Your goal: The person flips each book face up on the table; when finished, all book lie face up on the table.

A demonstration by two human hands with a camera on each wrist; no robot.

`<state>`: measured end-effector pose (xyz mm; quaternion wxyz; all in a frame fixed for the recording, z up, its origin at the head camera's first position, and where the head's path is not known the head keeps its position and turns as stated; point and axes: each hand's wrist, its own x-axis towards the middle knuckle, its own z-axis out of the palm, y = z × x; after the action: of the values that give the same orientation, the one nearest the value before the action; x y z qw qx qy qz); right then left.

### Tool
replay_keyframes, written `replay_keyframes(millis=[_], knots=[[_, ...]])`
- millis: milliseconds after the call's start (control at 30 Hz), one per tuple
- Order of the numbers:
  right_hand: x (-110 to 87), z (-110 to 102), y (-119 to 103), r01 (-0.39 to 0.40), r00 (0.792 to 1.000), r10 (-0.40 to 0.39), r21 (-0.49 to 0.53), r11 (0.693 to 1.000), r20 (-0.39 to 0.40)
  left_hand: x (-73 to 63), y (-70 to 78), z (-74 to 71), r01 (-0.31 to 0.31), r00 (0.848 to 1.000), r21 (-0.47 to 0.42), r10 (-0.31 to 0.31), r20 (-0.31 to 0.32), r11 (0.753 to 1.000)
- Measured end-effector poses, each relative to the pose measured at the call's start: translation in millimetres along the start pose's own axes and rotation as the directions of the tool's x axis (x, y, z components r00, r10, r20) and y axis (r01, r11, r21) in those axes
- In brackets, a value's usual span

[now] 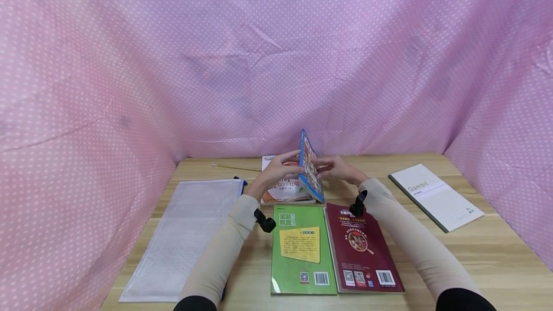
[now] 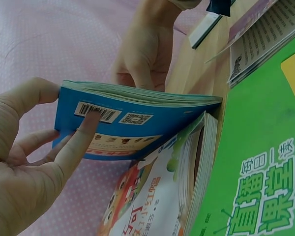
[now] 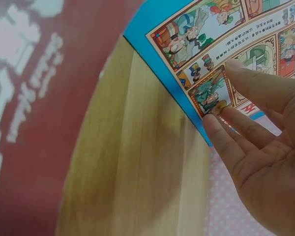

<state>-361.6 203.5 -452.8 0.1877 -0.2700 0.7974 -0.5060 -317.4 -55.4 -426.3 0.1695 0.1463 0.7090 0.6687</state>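
A blue comic-style book (image 1: 308, 167) stands steeply tilted on its edge between the two hands, at the table's far middle. My left hand (image 1: 278, 173) touches its blue back cover (image 2: 137, 115), with fingers spread near the barcode. On the other side, fairly straight fingers of my right hand (image 1: 339, 169) press the pictured front cover (image 3: 196, 44). Under my left hand lies a white picture book (image 1: 281, 196), partly covered by that hand and the blue book. Whether the blue book's lower edge rests on it or on the wood, I cannot tell.
Nearer me, a green book (image 1: 306, 258) and a dark red book (image 1: 367, 253) lie side by side. A white mesh zip pouch (image 1: 194, 224) is at left, a pencil (image 1: 235, 167) behind it. A Gambit notepad (image 1: 436, 198) lies at right; a pink dotted curtain (image 1: 276, 61) hangs behind.
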Motion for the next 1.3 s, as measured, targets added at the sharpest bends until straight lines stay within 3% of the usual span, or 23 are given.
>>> replay_keyframes(millis=[400, 733, 1300], knots=[[-0.9, 0, 3, -0.067, 0.998, 0.066, -0.040, 0.997, -0.021, -3.8, -3.5, -2.6, 0.037, 0.999, -0.015, -0.037, -0.020, 0.999], [-5.9, -4, 2, -0.110, 0.993, 0.104, -0.135, 0.985, -0.048, -3.5, -10.0, -3.7, 0.051, 0.999, -0.017, -0.052, -0.017, 0.999], [-14.3, -12, 13, -0.119, 0.993, 0.112, -0.223, 0.968, -0.046, -2.7, -18.3, 0.8, 0.086, 0.996, -0.008, -0.086, -0.009, 0.996]])
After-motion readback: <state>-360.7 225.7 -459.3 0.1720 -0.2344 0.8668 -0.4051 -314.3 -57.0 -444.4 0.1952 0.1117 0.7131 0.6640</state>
